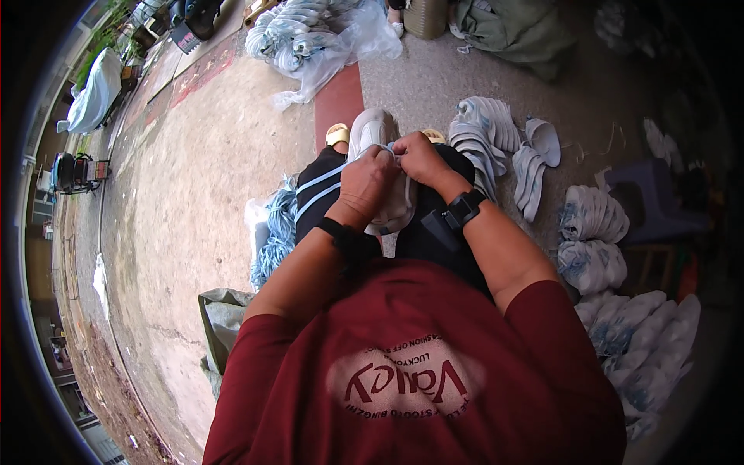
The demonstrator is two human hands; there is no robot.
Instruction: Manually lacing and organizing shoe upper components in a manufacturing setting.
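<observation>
A pale grey shoe (373,130) rests sole-down across my lap, toe pointing away from me. My left hand (366,186) and my right hand (421,157) meet over its top, fingers pinched together on a light blue lace (392,149) at the shoe's upper. Both wrists carry black bands. My knuckles hide most of the lace and the shoe's opening.
A bundle of light blue laces (276,232) lies by my left knee. Stacks of pale shoe parts (487,132) lie right of my lap, with more piles (593,236) at the far right beside a purple stool (655,194). Clear bags of the same parts (310,35) sit ahead.
</observation>
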